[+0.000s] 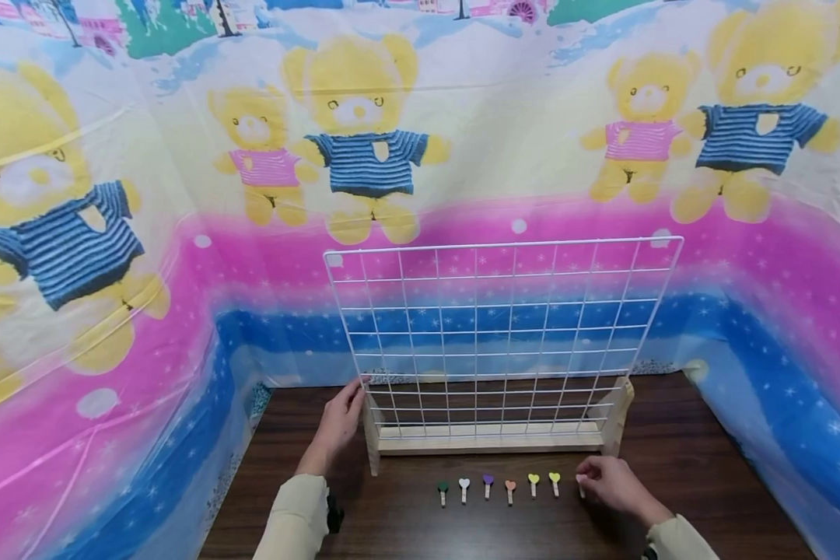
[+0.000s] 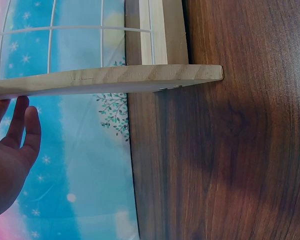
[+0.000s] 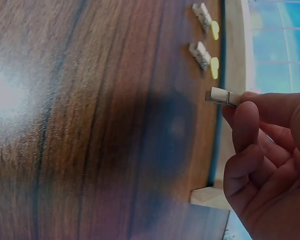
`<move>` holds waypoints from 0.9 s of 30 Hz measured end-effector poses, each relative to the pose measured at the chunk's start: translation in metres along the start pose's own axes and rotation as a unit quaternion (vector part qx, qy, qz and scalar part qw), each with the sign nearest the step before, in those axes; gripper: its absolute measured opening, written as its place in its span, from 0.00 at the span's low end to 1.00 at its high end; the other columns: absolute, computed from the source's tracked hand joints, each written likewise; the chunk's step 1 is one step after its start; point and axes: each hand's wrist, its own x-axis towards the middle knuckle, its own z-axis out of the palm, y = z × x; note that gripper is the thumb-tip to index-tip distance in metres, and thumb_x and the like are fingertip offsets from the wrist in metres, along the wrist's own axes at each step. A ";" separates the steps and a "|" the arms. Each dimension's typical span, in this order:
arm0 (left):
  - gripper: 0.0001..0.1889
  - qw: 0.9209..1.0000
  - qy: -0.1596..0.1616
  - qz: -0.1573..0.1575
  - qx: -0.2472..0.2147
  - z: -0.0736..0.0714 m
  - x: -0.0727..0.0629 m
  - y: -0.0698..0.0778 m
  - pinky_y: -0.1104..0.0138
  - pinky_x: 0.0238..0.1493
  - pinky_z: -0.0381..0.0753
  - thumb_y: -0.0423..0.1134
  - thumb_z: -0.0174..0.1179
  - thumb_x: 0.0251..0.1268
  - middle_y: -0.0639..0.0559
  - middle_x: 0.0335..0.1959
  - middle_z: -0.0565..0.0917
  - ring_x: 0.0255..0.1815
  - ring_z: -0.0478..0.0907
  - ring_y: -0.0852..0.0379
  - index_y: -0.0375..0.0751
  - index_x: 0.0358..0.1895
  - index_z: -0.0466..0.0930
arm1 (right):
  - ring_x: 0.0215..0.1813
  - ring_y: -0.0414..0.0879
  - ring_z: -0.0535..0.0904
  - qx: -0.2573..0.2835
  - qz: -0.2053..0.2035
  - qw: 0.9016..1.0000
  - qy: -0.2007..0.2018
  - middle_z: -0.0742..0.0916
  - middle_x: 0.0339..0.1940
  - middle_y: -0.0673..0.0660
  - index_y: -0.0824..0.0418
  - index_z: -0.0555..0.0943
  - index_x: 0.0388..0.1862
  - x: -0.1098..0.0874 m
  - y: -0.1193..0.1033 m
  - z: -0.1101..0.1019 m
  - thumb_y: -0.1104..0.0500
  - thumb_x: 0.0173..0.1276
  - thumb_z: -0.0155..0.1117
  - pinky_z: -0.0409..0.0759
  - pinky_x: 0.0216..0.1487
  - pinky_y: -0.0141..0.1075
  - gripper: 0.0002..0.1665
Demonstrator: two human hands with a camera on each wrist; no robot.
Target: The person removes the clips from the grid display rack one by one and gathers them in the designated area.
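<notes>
My right hand point(image 1: 612, 484) pinches a small wooden clothespin point(image 3: 220, 95) between thumb and forefinger, at the right end of a row of clothespins; its head is hidden by the fingers. The row holds a dark green one point(image 1: 442, 490), a white one point(image 1: 464, 486), a purple one point(image 1: 488, 482), an orange one point(image 1: 510, 488) and two yellow ones point(image 1: 533, 482), all heart-topped. Behind them stands a white wire grid rack point(image 1: 476, 333) in a wooden base. My left hand point(image 1: 341, 416) touches the outer side of its left wooden upright point(image 2: 115, 77), fingers loosely extended.
The rack's base bar point(image 1: 490, 445) runs just behind the clothespins, with another wooden upright point(image 1: 614, 416) at its right end. Everything stands on a dark wood-grain table point(image 1: 392, 529). A curtain point(image 1: 504, 171) printed with bears hangs around the back and sides.
</notes>
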 end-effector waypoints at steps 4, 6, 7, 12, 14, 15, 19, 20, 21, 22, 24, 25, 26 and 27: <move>0.18 1.000 -0.001 0.003 -0.002 0.001 0.000 -0.002 0.49 0.55 0.70 0.40 0.43 0.77 0.40 0.64 0.70 0.63 0.68 0.45 0.49 0.65 0.71 | 0.16 0.42 0.74 -0.009 0.009 1.000 0.002 0.82 0.20 0.51 0.67 0.82 0.33 0.001 0.005 0.003 0.67 0.62 0.64 0.73 0.19 0.33 0.03; 0.18 1.000 0.000 0.005 -0.001 0.001 0.001 -0.003 0.49 0.55 0.70 0.40 0.43 0.77 0.40 0.64 0.71 0.63 0.68 0.45 0.49 0.65 0.71 | 0.16 0.42 0.74 -0.009 0.012 1.000 0.003 0.82 0.20 0.51 0.67 0.82 0.33 0.001 0.007 0.005 0.67 0.61 0.64 0.72 0.18 0.33 0.03; 0.18 1.000 0.000 0.005 -0.001 0.000 0.001 -0.002 0.49 0.55 0.70 0.40 0.43 0.77 0.40 0.64 0.71 0.63 0.68 0.45 0.49 0.65 0.71 | 0.16 0.42 0.74 -0.009 0.013 1.000 0.004 0.82 0.20 0.51 0.67 0.82 0.33 0.001 0.008 0.005 0.67 0.61 0.64 0.72 0.18 0.33 0.03; 0.18 1.000 0.001 0.003 0.002 0.000 0.000 -0.001 0.49 0.55 0.70 0.40 0.44 0.77 0.41 0.63 0.72 0.62 0.68 0.45 0.48 0.64 0.72 | 0.16 0.42 0.74 -0.013 0.017 1.000 0.008 0.82 0.20 0.51 0.66 0.83 0.33 0.001 0.011 0.007 0.66 0.62 0.64 0.72 0.18 0.33 0.03; 0.18 1.000 0.001 0.002 0.001 0.000 0.000 -0.001 0.49 0.54 0.71 0.40 0.44 0.77 0.42 0.63 0.73 0.62 0.69 0.45 0.49 0.64 0.72 | 0.15 0.42 0.74 -0.017 0.017 1.000 0.010 0.82 0.21 0.50 0.65 0.83 0.33 0.001 0.013 0.007 0.65 0.63 0.64 0.72 0.18 0.33 0.03; 0.18 1.000 0.001 0.004 0.000 0.000 0.000 0.000 0.49 0.54 0.71 0.40 0.44 0.77 0.41 0.62 0.73 0.61 0.70 0.45 0.48 0.64 0.72 | 0.15 0.41 0.74 -0.020 0.016 1.000 0.012 0.82 0.21 0.50 0.65 0.83 0.33 0.001 0.014 0.007 0.65 0.63 0.64 0.72 0.18 0.33 0.03; 0.18 1.000 0.001 0.010 0.000 0.000 0.000 -0.001 0.49 0.52 0.72 0.39 0.45 0.76 0.40 0.61 0.74 0.60 0.71 0.44 0.47 0.65 0.71 | 0.14 0.41 0.73 -0.038 0.015 0.999 0.020 0.81 0.20 0.49 0.63 0.83 0.33 0.003 0.016 0.008 0.63 0.64 0.64 0.71 0.18 0.33 0.03; 0.18 1.000 0.001 0.010 -0.001 0.000 0.000 0.000 0.49 0.52 0.72 0.39 0.45 0.76 0.41 0.61 0.74 0.60 0.70 0.44 0.48 0.65 0.71 | 0.14 0.41 0.73 -0.041 0.015 0.999 0.021 0.80 0.20 0.49 0.63 0.83 0.33 0.003 0.017 0.009 0.63 0.64 0.64 0.71 0.18 0.33 0.04; 0.18 1.000 0.000 0.010 -0.001 0.000 0.000 0.000 0.49 0.52 0.72 0.39 0.45 0.76 0.41 0.61 0.74 0.61 0.70 0.44 0.47 0.65 0.71 | 0.14 0.41 0.73 -0.044 0.013 0.999 0.022 0.80 0.20 0.49 0.62 0.83 0.33 0.004 0.017 0.009 0.62 0.65 0.64 0.71 0.18 0.33 0.04; 0.18 1.000 -0.001 0.007 -0.003 0.000 0.000 0.000 0.49 0.53 0.72 0.39 0.45 0.76 0.41 0.62 0.74 0.61 0.70 0.45 0.48 0.65 0.71 | 0.14 0.41 0.72 -0.046 0.013 0.999 0.022 0.80 0.20 0.49 0.62 0.82 0.33 0.004 0.017 0.009 0.62 0.65 0.64 0.71 0.18 0.33 0.03; 0.18 1.000 0.000 0.001 -0.006 0.000 0.000 -0.001 0.49 0.53 0.71 0.40 0.45 0.76 0.42 0.62 0.74 0.61 0.70 0.46 0.49 0.64 0.72 | 0.14 0.40 0.72 -0.048 0.010 0.999 0.022 0.79 0.20 0.49 0.61 0.83 0.33 0.005 0.018 0.009 0.62 0.65 0.63 0.71 0.19 0.33 0.04; 0.18 1.000 0.000 0.004 -0.004 0.000 0.000 -0.001 0.49 0.53 0.71 0.40 0.45 0.76 0.41 0.61 0.74 0.61 0.70 0.46 0.49 0.64 0.72 | 0.14 0.40 0.72 -0.049 0.009 0.998 0.023 0.79 0.20 0.49 0.61 0.83 0.33 0.005 0.018 0.010 0.62 0.65 0.63 0.70 0.19 0.33 0.03; 0.18 1.000 0.001 0.004 -0.004 -0.001 0.000 -0.001 0.49 0.53 0.71 0.40 0.45 0.76 0.41 0.61 0.74 0.61 0.70 0.46 0.49 0.64 0.72 | 0.14 0.40 0.72 -0.052 0.008 0.998 0.024 0.79 0.20 0.49 0.61 0.83 0.33 0.006 0.019 0.010 0.62 0.65 0.63 0.70 0.19 0.32 0.03; 0.18 1.000 0.002 0.003 -0.004 -0.001 0.000 -0.001 0.49 0.52 0.71 0.40 0.45 0.76 0.41 0.61 0.75 0.61 0.70 0.46 0.49 0.64 0.72 | 0.14 0.40 0.72 -0.052 0.006 0.998 0.025 0.79 0.20 0.49 0.61 0.83 0.33 0.006 0.019 0.011 0.62 0.65 0.64 0.70 0.19 0.32 0.03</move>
